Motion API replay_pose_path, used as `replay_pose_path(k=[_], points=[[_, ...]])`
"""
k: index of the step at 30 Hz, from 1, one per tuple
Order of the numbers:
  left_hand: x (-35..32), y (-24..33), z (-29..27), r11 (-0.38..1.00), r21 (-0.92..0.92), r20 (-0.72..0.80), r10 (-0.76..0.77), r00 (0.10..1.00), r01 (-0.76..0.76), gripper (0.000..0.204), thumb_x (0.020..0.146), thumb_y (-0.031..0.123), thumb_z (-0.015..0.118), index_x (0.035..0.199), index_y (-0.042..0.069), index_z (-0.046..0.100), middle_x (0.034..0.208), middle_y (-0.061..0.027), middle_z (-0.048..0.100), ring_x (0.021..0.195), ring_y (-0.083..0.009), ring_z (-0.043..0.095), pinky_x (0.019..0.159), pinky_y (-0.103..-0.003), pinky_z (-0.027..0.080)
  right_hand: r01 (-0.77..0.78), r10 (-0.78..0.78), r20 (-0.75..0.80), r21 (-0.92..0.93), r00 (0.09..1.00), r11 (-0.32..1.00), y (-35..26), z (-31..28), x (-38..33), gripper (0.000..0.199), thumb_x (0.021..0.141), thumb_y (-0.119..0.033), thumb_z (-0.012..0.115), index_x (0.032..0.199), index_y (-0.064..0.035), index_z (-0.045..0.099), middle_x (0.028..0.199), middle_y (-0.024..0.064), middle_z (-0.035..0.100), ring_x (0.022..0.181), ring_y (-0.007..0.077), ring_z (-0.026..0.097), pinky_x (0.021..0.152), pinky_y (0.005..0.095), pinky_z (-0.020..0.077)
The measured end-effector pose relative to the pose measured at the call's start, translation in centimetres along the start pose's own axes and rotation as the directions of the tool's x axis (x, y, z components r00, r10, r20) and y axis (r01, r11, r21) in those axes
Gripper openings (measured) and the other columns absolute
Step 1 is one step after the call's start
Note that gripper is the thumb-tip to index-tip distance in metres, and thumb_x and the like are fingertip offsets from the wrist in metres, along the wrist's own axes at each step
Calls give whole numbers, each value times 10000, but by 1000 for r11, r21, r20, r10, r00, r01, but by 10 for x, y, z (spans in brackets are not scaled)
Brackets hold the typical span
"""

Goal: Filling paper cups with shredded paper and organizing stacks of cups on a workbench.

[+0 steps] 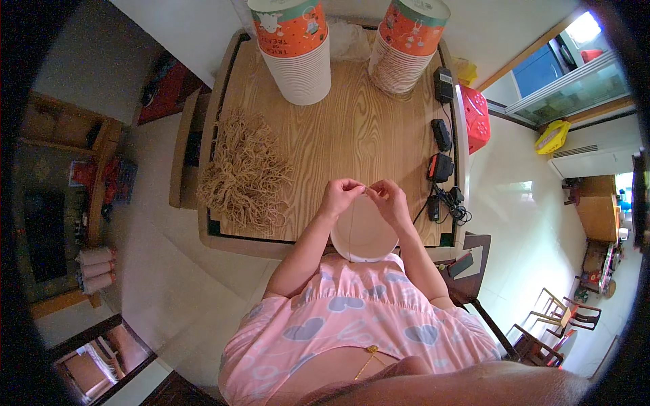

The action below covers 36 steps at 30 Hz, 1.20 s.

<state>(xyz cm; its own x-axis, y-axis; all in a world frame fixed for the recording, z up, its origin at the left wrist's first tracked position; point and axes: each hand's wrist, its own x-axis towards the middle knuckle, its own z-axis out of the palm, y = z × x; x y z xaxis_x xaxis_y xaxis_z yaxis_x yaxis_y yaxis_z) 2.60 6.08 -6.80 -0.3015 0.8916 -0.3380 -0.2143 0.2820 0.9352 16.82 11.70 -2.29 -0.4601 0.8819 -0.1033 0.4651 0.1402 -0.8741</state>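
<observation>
A white paper bucket (365, 233) rests at the table's near edge against my body, its pale inside showing. Over its far rim, my left hand (342, 195) and my right hand (388, 199) meet, fingertips pinched together on a piece of thin brown twine (350, 230). One strand hangs from the left fingers across the bucket; the bit between the fingertips is too small to make out. To the left lies a tangled heap of cut brown twine (247, 176).
Two tall stacks of nested paper buckets, a left stack (296, 74) and a right stack (405, 57), stand at the table's far side. Black adapters (441, 168) and cables (452, 206) line the right edge. A red plastic stool (475, 120) is beyond it. A phone (460, 264) lies lower right.
</observation>
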Motion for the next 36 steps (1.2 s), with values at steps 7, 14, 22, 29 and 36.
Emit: replay_pose_path(k=[7, 14, 22, 29, 36], points=[[-2, 2, 0, 1000, 2, 19, 8, 1000, -8, 94, 744, 86, 644, 799, 11, 650, 736, -39, 639, 668, -87, 574, 614, -221, 459, 28, -28, 1, 6, 1000, 1000, 3, 0, 1, 97, 715, -108, 644, 758, -29, 605, 705, 101, 566, 650, 209, 536, 597, 308, 440], [-1, 0, 0, 999, 48, 21, -10, 1000, 9, 101, 748, 87, 631, 805, 5, 646, 726, -33, 633, 660, -84, 565, 612, -222, 455, 60, -60, -4, -9, 998, 998, 4, 1, 1, 111, 727, -95, 638, 785, -9, 599, 694, 78, 570, 634, 142, 516, 587, 265, 433], [0, 4, -4, 999, 30, 129, -20, 991, 16, 100, 762, 97, 607, 805, 12, 634, 748, -18, 619, 690, -76, 550, 639, -217, 444, 41, -41, 4, -12, 999, 999, 6, 1, 1, 103, 729, -87, 632, 770, -2, 590, 686, 76, 561, 634, 139, 515, 589, 264, 430], [1, 9, -13, 915, -276, 334, -196, 922, 294, 112, 781, 100, 605, 855, 18, 621, 785, -28, 612, 706, -94, 565, 660, -235, 464, 94, -94, 31, -17, 995, 995, 4, -2, 1, 97, 719, -73, 628, 770, -4, 582, 676, 76, 552, 631, 145, 513, 595, 263, 430], [1, 9, -15, 878, -321, 341, -242, 908, 354, 118, 786, 106, 610, 849, 7, 621, 785, -47, 616, 683, -117, 588, 614, -252, 490, 92, -94, 15, 125, 995, 988, 6, 0, -1, 98, 695, -19, 634, 783, -21, 590, 727, 71, 562, 677, 170, 525, 642, 270, 439]])
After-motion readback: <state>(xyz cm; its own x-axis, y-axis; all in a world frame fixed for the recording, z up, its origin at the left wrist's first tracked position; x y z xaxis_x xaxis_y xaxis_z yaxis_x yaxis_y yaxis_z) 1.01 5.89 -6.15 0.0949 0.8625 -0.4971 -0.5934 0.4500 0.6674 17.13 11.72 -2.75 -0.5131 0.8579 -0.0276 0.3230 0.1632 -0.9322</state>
